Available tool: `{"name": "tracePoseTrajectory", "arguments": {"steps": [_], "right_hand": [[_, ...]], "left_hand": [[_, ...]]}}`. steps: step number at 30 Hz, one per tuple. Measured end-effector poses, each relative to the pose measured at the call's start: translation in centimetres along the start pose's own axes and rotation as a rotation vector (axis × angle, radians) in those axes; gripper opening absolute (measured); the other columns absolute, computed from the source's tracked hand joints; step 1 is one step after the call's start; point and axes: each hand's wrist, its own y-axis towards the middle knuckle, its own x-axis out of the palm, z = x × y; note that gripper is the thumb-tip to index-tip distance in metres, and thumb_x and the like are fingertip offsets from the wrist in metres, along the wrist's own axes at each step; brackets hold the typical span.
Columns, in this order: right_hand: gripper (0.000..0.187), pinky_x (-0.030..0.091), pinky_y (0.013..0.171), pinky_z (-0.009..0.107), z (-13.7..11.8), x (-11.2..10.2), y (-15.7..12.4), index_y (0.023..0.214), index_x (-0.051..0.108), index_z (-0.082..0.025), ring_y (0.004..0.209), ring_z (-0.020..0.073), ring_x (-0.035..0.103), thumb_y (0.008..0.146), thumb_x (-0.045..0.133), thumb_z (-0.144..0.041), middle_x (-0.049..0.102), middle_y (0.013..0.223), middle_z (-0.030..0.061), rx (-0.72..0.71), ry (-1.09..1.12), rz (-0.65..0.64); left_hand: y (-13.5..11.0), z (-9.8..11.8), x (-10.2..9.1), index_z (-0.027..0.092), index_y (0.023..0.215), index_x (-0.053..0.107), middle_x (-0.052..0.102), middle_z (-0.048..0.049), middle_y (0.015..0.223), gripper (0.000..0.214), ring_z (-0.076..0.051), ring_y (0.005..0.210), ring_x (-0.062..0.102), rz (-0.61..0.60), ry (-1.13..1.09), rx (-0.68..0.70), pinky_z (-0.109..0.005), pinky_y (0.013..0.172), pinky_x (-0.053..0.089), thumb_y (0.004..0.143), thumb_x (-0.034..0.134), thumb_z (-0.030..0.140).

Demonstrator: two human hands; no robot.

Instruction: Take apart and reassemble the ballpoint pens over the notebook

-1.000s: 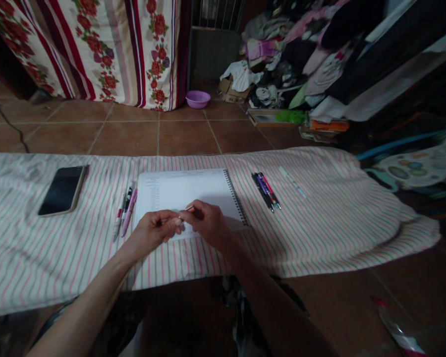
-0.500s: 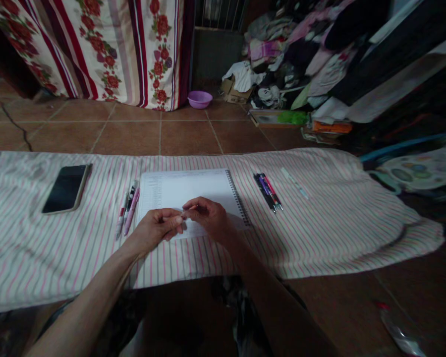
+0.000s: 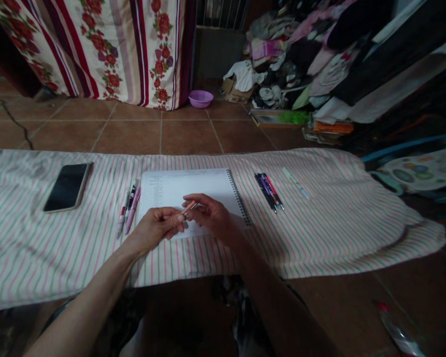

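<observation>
Over the lower part of an open spiral notebook, both hands meet at a short orange pen-like piece with a shiny tip; its full shape is hidden by the fingers. My left hand is closed, pinching its lower end between thumb and fingers. My right hand curls around the upper end, thumb and forefinger on either side. Left of the notebook lie several pens, one of them a pink pen. To its right is a bundle of dark, purple and red pens.
A striped cloth covers the low table. A phone rests at the left, a pale pen at the right. Beyond, on the tiled floor, stand a purple basin and a heap of clothes.
The orange piece now shows between the hands, where the fingers hid it before. The right fingers have lifted and parted slightly; the left hand stays almost still.
</observation>
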Motion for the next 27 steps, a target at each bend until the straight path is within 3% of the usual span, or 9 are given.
{"name": "tracePoseTrajectory", "arguments": {"steps": [2,7,10,15,19,27], "right_hand": [[0.019,0.041,0.05,0.019,0.0,0.0,0.1,0.088,0.062,-0.02,0.056,0.007,0.054,0.069,0.064,-0.026,0.063,0.074,-0.0018,0.006,0.025,-0.03],[0.011,0.042,0.05,0.02,0.3,0.5,0.3,0.069,0.06,-0.018,0.049,0.0063,0.051,0.066,0.067,-0.026,0.056,0.055,-0.0054,0.014,0.034,0.068],[0.013,0.041,0.048,0.02,0.6,0.7,0.3,0.069,0.058,-0.018,0.046,0.0063,0.05,0.066,0.067,-0.027,0.055,0.052,-0.0062,0.018,0.041,0.089],[0.014,0.038,0.047,0.02,0.7,1.0,0.2,0.069,0.056,-0.018,0.048,0.0067,0.049,0.071,0.063,-0.03,0.056,0.054,-0.0049,-0.003,0.138,0.082],[0.013,0.037,0.05,0.021,0.4,1.1,0.1,0.071,0.058,-0.018,0.048,0.0064,0.048,0.074,0.062,-0.029,0.055,0.05,-0.0054,0.0,0.172,0.006],[0.015,0.038,0.051,0.022,-0.1,0.6,0.1,0.075,0.059,-0.017,0.05,0.007,0.049,0.07,0.065,-0.031,0.057,0.057,-0.0043,0.072,0.122,0.072]], "left_hand": [[0.0,-0.1,0.0,0.012,0.059,0.061,0.042,0.0043,0.041,0.028,-0.004,0.039,0.029,-0.016,-0.01,-0.012,-0.021,0.041,0.02,0.076,0.058,0.033],[0.2,-0.6,0.3,0.012,0.072,0.06,0.059,-0.0012,0.058,0.019,-0.003,0.039,0.034,0.006,-0.107,-0.001,-0.02,0.04,0.022,0.073,0.062,0.031],[0.3,-0.8,0.5,0.014,0.08,0.054,0.059,0.0008,0.055,0.019,-0.004,0.039,0.035,0.038,-0.154,0.022,-0.019,0.04,0.024,0.072,0.064,0.029],[0.5,-1.3,0.5,0.015,0.074,0.048,0.061,-0.0002,0.059,0.019,-0.004,0.041,0.037,0.003,-0.203,0.069,-0.019,0.041,0.025,0.076,0.06,0.03],[0.5,-1.4,0.5,0.014,0.076,0.05,0.062,-0.0027,0.067,0.018,-0.004,0.045,0.039,-0.042,-0.246,0.087,-0.02,0.044,0.026,0.08,0.055,0.031],[0.2,-1.2,-0.1,0.011,0.087,0.058,0.059,-0.0044,0.07,0.017,-0.01,0.061,0.05,-0.096,-0.4,0.026,-0.023,0.057,0.035,0.075,0.062,0.022]]}}
